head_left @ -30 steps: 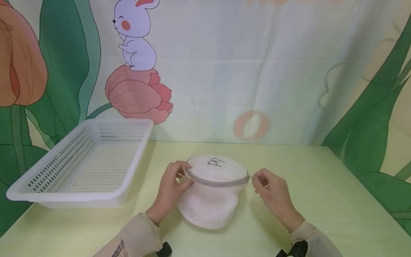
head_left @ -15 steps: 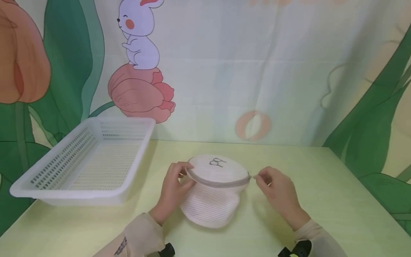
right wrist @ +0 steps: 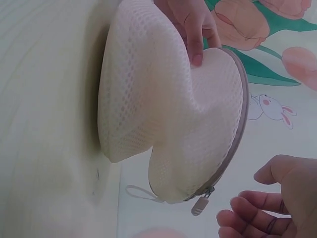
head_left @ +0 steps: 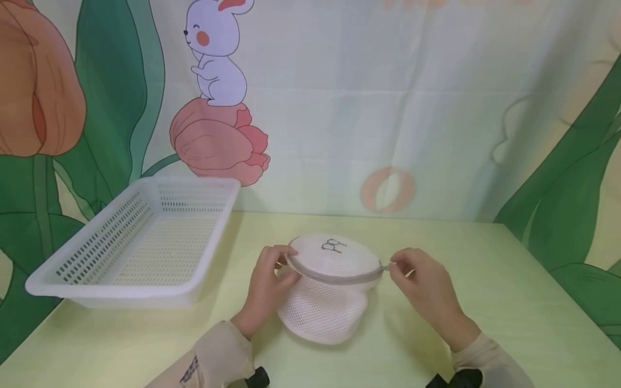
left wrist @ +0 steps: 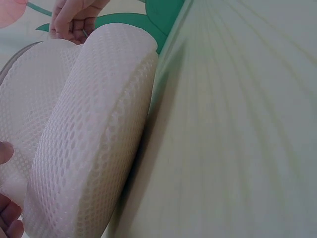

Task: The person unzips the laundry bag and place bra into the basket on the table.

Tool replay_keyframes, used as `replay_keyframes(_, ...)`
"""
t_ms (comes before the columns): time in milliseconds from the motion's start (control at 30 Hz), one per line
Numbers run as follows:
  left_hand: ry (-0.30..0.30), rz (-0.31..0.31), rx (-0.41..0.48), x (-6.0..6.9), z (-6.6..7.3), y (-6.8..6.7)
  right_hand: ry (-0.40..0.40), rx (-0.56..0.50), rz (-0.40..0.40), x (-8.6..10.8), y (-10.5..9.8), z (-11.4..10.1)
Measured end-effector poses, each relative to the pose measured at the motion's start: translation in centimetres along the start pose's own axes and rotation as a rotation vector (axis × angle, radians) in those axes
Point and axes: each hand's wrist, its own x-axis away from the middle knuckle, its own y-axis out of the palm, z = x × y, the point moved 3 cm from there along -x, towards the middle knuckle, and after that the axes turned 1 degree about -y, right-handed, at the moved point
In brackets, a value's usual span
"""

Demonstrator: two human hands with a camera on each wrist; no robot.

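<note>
A white mesh bag [head_left: 322, 310] with a grey zipper round its lid stands on the table, its side sagging inward. At the lid's left edge my left hand [head_left: 266, 288] pinches the rim between thumb and fingers. My right hand [head_left: 432, 288] is beside the lid's right edge, close to the zipper pull. In the right wrist view the pull [right wrist: 200, 206] hangs free, and the thumb and fingers of my right hand [right wrist: 277, 203] are apart from it, loosely bent. The left wrist view shows the bag's mesh side [left wrist: 94, 129] close up.
A white perforated plastic basket [head_left: 114, 292] stands on the left of the pale green table [head_left: 524, 302]. Behind the table hangs a printed cloth [head_left: 330, 108] with a rabbit and flowers.
The head view has shifted slightly, so the scene lies a little farther right. My right hand has risen slightly beside the zipper pull; my left hand keeps its hold on the rim.
</note>
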Motion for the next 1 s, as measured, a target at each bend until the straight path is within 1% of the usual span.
replay_keyframes(300,0.015,-0.011,0.002,0.0,0.2,0.1,-0.084,-0.046,0.044,-0.2,-0.3,-1.6)
replay_keyframes(600,0.02,-0.008,-0.014,0.1,0.4,0.0,-0.162,-0.081,0.056,-0.5,0.0,-3.4)
replay_keyframes(700,0.029,-0.002,-0.026,0.2,0.3,0.0,-0.164,-0.093,0.033,-0.7,0.1,-4.0)
replay_keyframes(833,0.043,0.006,-0.041,0.3,0.2,0.0,-0.145,-0.113,-0.032,-0.8,0.3,-4.9)
replay_keyframes(1000,0.041,0.006,-0.044,0.2,0.3,0.0,-0.152,-0.133,-0.085,-0.9,0.7,-5.8)
